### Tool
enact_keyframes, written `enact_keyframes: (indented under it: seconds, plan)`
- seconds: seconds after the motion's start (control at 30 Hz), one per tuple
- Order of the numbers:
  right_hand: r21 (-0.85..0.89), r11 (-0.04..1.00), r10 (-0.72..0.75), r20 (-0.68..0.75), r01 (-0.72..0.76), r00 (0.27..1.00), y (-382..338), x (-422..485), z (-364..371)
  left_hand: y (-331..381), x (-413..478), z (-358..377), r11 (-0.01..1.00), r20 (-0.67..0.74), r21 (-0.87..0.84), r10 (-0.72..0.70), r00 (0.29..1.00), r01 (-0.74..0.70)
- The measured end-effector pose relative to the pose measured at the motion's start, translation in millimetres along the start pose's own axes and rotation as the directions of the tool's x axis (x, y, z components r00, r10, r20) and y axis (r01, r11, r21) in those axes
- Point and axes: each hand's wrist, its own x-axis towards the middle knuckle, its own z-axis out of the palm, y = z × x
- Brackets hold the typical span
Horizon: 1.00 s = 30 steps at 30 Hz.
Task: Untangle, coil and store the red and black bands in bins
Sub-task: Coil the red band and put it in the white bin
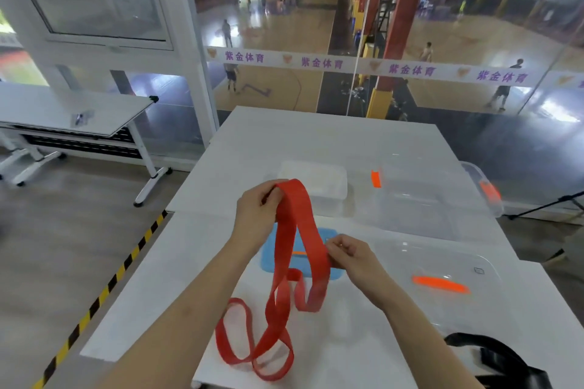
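Red band (303, 208) is held up over the worktop (316, 136), top fold pinched by the left hand (257, 215) grip, lower strand pinched by the right hand (350, 254) grip, tail loops draped on the surface.

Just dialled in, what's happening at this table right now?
A person holds the red band up over the white table. The left hand grips its top fold and the right hand pinches a strand lower down. The rest hangs twisted, with loops lying on the table. The black band lies untouched at the near right. Neither band is in the large clear bin or the small bin behind.
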Motion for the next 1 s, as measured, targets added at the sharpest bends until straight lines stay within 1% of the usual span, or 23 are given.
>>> enact_keyframes:
  seconds: [0.07,0.17,0.27,0.4,0.5,0.6,0.7,0.9,1.0]
  plan:
    - [0.028,0.999,-0.032,-0.001,0.032,0.999,-20,-1,0,-3,0,-11,0.999,-0.015,0.039,-0.002,1.000,0.002]
    - [0.092,0.994,-0.061,0.048,0.057,0.997,-44,4,4,1,2,-22,0.997,-0.046,0.079,0.001,0.999,0.003]
    - [0.227,0.973,-0.068,0.090,0.046,0.994,-59,12,7,8,9,-35,0.993,-0.093,0.112,-0.015,0.996,0.026]
    - [0.374,0.921,-0.174,0.145,0.109,0.974,-78,22,5,15,12,-45,0.987,-0.123,0.144,-0.056,0.991,0.074]
    - [0.380,0.906,-0.256,0.148,0.184,0.955,-98,30,7,20,6,-41,0.978,-0.084,0.201,-0.034,0.996,0.050]
    - [0.330,0.908,-0.292,0.059,0.258,0.954,-113,37,11,21,0,-37,0.990,-0.058,0.131,-0.037,0.998,0.044]
    - [0.315,0.915,-0.259,-0.024,0.253,0.965,-118,42,12,21,-7,-34,0.995,-0.049,0.080,-0.050,0.998,0.054]
    - [0.301,0.926,-0.205,-0.102,0.226,0.974,-104,40,24,24,-25,-20,0.997,-0.005,-0.065,-0.036,0.999,0.036]
    - [0.337,0.923,-0.170,-0.072,0.184,0.983,-93,38,30,22,-26,-15,0.990,-0.019,-0.129,-0.066,0.998,0.063]
